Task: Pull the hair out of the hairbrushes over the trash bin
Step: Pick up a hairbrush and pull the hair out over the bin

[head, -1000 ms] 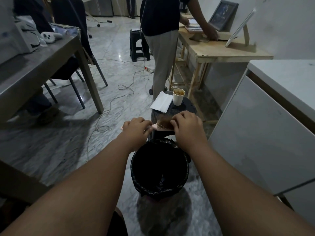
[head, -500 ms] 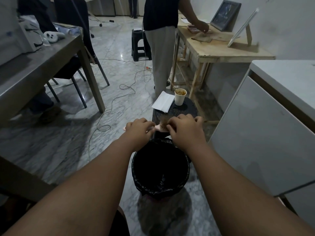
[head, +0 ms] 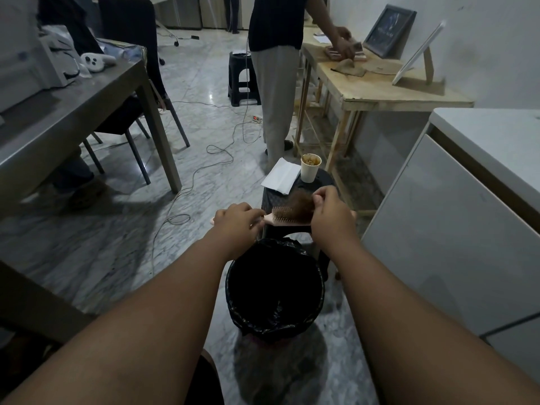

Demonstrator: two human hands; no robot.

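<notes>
Nothing written, printed or numbered can be read here; the dark framed picture [head: 389, 31] leaning on the pale wooden table [head: 380, 96] shows only a blur.

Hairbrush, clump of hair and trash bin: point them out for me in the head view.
hairbrush [head: 281, 217]: head view, on its bristle bed near the handle.
clump of hair [head: 301, 201]: head view, middle of the brown tuft.
trash bin [head: 271, 327]: head view, near rim of its black liner.
</notes>
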